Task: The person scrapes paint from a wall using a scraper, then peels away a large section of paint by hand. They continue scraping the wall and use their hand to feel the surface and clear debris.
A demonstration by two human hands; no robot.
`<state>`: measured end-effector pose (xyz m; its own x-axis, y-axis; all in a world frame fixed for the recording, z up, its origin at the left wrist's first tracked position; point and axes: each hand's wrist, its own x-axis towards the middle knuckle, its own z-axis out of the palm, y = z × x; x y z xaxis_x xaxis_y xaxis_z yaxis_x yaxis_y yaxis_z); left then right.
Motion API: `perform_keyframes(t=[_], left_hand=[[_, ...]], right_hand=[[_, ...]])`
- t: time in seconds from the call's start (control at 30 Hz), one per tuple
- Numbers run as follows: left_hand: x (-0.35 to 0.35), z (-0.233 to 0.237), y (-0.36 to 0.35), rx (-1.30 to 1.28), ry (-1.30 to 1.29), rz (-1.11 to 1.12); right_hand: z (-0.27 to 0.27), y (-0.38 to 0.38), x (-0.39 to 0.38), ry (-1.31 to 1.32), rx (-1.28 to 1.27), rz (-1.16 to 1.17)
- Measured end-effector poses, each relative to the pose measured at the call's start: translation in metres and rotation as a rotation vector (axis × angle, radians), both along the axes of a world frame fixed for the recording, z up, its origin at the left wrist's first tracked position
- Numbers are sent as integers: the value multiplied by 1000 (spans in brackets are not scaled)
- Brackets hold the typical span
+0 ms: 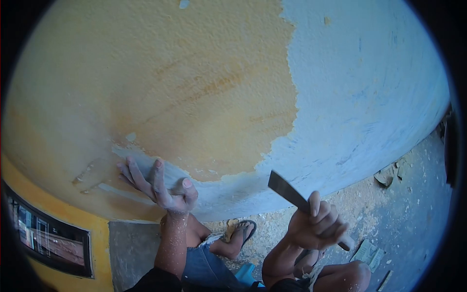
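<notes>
My left hand (165,187) is raised with fingers spread and dusted white, its fingertips right at the wall where a pale strip lies bare. In front of the wall's lower part, my right hand (318,226) grips a scraper (288,191). Its flat dark blade points up and left, and the handle end shows below my fingers. Yellow paint (209,92) covers the wall's left and middle. To the right of a ragged paint edge, a pale bluish-white surface (360,82) is exposed.
Paint flakes (384,178) lie along the wall's foot, and a larger pale piece (368,255) is on the dusty floor (413,194) beside my knee. A dark-framed window (51,238) is at lower left. Something light blue (246,275) shows between my legs, near a sandalled foot (245,233).
</notes>
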<state>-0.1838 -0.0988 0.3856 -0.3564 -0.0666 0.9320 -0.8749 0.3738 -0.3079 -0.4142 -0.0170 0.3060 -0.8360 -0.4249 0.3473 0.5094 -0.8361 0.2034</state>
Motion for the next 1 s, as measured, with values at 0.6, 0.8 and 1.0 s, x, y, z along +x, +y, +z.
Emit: perform_keyframes(t=[0.6, 0.8, 1.0], left_hand=[[-2, 3, 3, 21, -48, -9], [2, -4, 0, -19, -20, -64], [6, -2, 3, 9, -108, 6]], right_hand=[[-15, -18, 16, 277, -60, 64], [-34, -1, 3, 84, 35, 61], [-49, -16, 9, -59, 108, 46]])
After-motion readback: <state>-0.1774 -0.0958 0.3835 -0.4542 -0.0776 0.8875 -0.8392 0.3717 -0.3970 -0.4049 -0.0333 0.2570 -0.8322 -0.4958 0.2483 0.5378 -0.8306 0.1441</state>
